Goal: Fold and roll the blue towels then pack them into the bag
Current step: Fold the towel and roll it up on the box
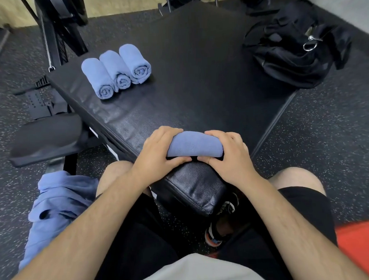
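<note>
Towel roll on near corner of tabletop, long axis left-right, one end in each palm. Left hand and right hand grip roll: fingers curled over top, thumbs along near side, tips near each other. Three finished rolls well beyond left fingers, spiral ends toward person. Bag far beyond right fingers.

No words, numbers or signs can be read. Some white marks are seen on the side of the table, but they are mostly hidden and cannot be made out.
</note>
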